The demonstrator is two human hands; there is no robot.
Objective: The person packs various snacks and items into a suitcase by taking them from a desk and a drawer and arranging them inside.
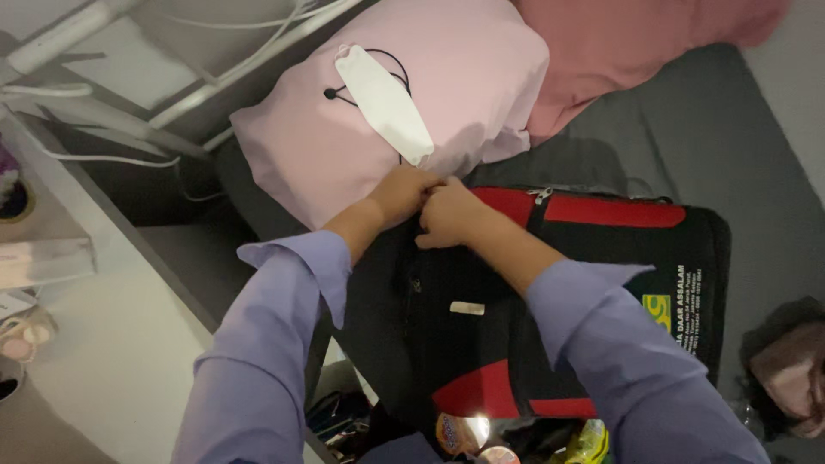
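A black and red bag (pixel 601 258) lies flat on a grey bed (pixel 687 120) in front of me. Both my hands meet at its top left corner. My left hand (pixel 402 194) and my right hand (pixel 451 215) pinch the bag's edge there, fingers closed; what exactly they pinch is hidden under the fingers. A metal zip pull (pixel 540 195) lies on the red band just right of my right hand. Both arms wear light purple sleeves.
A pink pillow (pixel 464 103) lies beyond the bag with a white face mask (pixel 384 101) on it. A darker pink pillow (pixel 636 43) is behind. A white table (pixel 112 344) stands at left. Snack packets (pixel 516 438) sit near the bottom edge.
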